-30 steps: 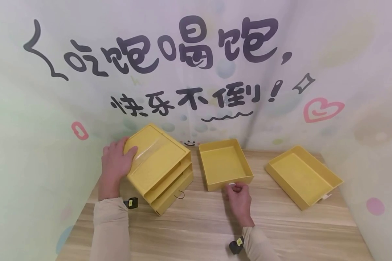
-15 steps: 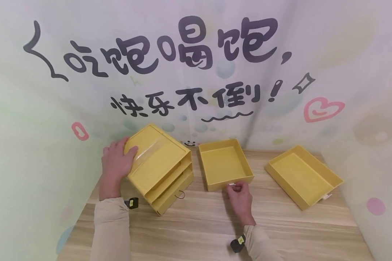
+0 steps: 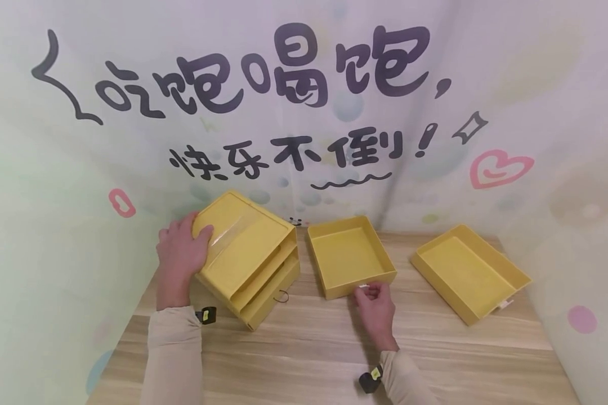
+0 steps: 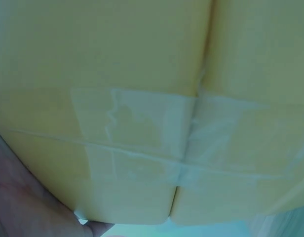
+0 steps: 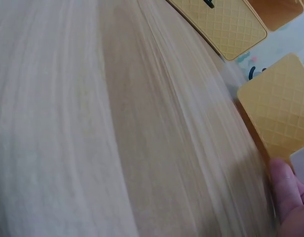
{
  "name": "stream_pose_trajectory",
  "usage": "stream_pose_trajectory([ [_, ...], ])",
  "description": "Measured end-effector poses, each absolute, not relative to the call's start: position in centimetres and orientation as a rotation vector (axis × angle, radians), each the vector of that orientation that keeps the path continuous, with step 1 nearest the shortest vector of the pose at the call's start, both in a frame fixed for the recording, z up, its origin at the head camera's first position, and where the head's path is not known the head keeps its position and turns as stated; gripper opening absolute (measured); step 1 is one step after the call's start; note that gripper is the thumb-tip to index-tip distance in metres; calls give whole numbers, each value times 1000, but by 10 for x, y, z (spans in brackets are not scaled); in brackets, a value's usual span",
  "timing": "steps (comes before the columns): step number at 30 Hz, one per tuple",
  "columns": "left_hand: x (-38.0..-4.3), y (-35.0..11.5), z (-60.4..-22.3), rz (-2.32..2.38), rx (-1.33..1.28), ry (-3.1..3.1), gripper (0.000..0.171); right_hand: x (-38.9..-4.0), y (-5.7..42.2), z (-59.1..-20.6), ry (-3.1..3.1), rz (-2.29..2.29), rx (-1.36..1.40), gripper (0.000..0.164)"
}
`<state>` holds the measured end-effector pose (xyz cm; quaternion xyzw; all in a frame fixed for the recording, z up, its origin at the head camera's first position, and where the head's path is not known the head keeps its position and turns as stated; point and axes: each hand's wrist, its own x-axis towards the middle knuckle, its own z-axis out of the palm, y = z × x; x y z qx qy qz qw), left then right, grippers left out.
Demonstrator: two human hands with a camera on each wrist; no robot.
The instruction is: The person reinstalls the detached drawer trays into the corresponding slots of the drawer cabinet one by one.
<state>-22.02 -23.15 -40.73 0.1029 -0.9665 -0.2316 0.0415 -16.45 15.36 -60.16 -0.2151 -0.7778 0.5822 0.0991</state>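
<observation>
On the left in the head view stands a yellow drawer cabinet (image 3: pixel 243 247), turned at an angle. Its two upper slots gape, and a dark thin loop (image 3: pixel 282 296) sticks out from the bottom drawer. My left hand (image 3: pixel 179 253) grips the cabinet's back left edge, thumb on top. Clear tape (image 4: pixel 137 133) crosses its yellow panels in the left wrist view. A pulled-out yellow drawer (image 3: pixel 349 253) lies in the middle. With thumb and fingers, my right hand (image 3: pixel 376 309) pinches the white tab (image 5: pixel 302 163) on its waffle-patterned front.
Another yellow drawer (image 3: pixel 468 275) with a white tab (image 3: pixel 505 305) lies at the right. All stand on a wood-grain table (image 3: pixel 304 365), with a printed white curtain (image 3: pixel 263 34) close behind and at both sides.
The middle drawer has shifted slightly right and toward me with my right hand. The cabinet has turned slightly under my left hand, which keeps its grip.
</observation>
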Motion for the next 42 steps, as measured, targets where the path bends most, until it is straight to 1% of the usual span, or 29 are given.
stream_pose_trajectory([
  [9, -220, -222, -406, -719, 438, -2925, 68, -162, 158, -597, -2229, 1676, -636, 32],
  [21, -221, -214, -407, -725, 520, -2904, 67, -162, 160, -597, -2160, 1705, -665, 34],
  [30, -221, -212, -407, -720, 567, -2882, 67, -162, 165, -591, -2128, 1743, -678, 35],
  [42, -221, -195, -405, -723, 678, -2842, 67, -161, 172, -580, -2039, 1868, -653, 33],
])
